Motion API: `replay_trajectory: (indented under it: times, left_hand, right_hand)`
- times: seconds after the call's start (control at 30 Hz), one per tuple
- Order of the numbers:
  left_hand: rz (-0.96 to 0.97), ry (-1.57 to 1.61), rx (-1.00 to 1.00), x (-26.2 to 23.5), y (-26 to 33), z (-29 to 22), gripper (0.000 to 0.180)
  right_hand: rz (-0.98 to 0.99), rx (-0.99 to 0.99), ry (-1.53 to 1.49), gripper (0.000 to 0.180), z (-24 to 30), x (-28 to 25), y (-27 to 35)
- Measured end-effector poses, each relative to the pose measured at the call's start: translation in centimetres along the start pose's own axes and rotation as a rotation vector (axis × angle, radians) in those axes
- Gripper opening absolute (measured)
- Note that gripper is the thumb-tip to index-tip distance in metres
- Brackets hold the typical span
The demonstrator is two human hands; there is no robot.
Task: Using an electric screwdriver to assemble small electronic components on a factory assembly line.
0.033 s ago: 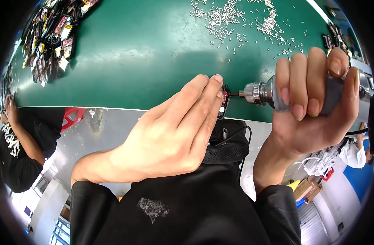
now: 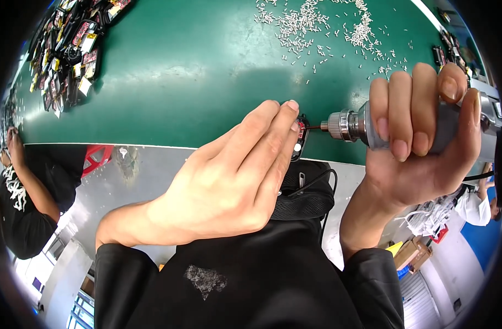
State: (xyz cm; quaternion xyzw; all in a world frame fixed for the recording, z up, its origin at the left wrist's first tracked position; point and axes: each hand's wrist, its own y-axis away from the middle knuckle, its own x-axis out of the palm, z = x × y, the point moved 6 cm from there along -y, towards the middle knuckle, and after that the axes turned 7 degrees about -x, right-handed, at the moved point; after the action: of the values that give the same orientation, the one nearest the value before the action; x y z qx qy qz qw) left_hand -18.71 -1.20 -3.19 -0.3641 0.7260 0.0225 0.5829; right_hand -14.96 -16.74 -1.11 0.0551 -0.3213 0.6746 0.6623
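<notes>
My left hand point(image 2: 234, 170) is closed around a small black electronic device point(image 2: 298, 156) at the table's near edge. Its palm and fingers hide most of that device; a strip of red circuit board and a round white spot show beside the fingertips. In my right hand point(image 2: 418, 118) lies a grey electric screwdriver point(image 2: 344, 125), held level with the fingers wrapped over its body. The thin bit points left and its tip reaches the red board. Whether the tip sits on a screw is too small to tell.
Many small silver screws point(image 2: 303, 24) lie scattered across the far side of the green table point(image 2: 179, 93). A heap of similar black devices point(image 2: 70, 52) fills the far left. A black pouch point(image 2: 306, 192) hangs at the near edge. Another person's arm point(image 2: 34, 175) rests at the left.
</notes>
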Motion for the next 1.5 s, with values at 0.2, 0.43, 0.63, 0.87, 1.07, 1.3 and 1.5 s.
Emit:
replay_trajectory:
  times: [0.2,0.43,0.63,0.87,1.07,1.3,1.5]
  left_hand:
    - [-0.001,0.000,0.009,0.0,-0.2,-0.2,0.041]
    - [0.036,0.002,0.037,-0.1,-0.4,0.8,0.044]
    - [0.121,-0.066,0.022,-1.5,-0.9,-0.2,0.038]
    - [0.129,0.005,-0.018,-2.0,0.4,0.3,0.037]
    - [-0.348,-0.416,-0.473,-14.3,2.5,13.5,0.040]
    - [-0.306,-0.687,-0.579,-15.1,1.9,20.5,0.032]
    - [-0.131,-0.176,-0.263,-5.6,-6.8,12.2,0.027]
  right_hand:
    - [0.114,-0.003,0.014,0.025,0.0,0.7,0.0]
    - [0.250,-0.004,0.026,0.025,-1.3,1.9,-1.0]
    - [0.149,-0.038,-0.041,0.018,-0.8,2.8,-0.7]
    - [0.159,-0.129,-0.168,0.030,0.9,2.0,0.8]
    - [-0.153,-0.214,-0.299,0.018,3.7,-2.9,3.9]
    - [-0.291,-0.125,-0.395,0.013,0.7,-3.6,5.3]
    - [-0.357,-0.087,-0.463,0.014,-0.1,-4.2,5.5]
